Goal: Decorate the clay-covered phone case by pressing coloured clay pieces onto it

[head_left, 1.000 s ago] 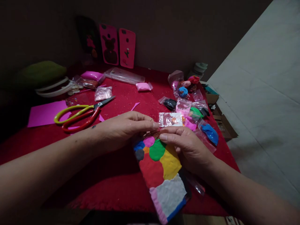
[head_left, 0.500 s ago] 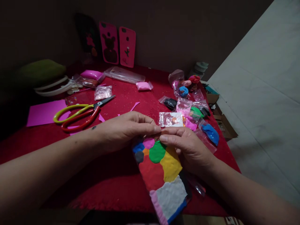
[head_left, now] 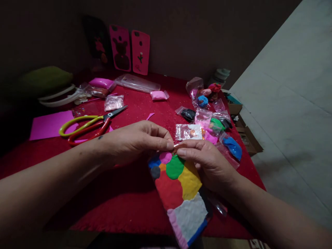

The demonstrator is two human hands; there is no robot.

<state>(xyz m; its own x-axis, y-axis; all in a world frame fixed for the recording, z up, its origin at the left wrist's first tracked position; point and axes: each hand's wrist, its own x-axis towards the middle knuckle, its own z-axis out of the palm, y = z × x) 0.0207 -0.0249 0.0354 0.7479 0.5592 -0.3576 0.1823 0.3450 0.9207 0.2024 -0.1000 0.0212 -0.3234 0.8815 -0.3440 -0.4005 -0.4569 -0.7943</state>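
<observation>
Red-topped desk (head_left: 121, 202), dark wall (head_left: 186, 41) behind. The right hand (head_left: 207, 159) grips the top of a multicoloured patchwork panel (head_left: 169, 192) slanting below it, thumb in front; the left hand (head_left: 147, 138) presses thumb to forefinger at the same edge, contents hidden. Scissors (head_left: 107, 117) lie left of that hand, colourful plastic bags (head_left: 232, 147) beyond the right.

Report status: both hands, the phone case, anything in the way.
Left hand: at top of clay-covered phone case, hold unclear. Right hand: gripping its upper right. Case slanted, multicoloured face up. Hands hide part of its top edge.
</observation>
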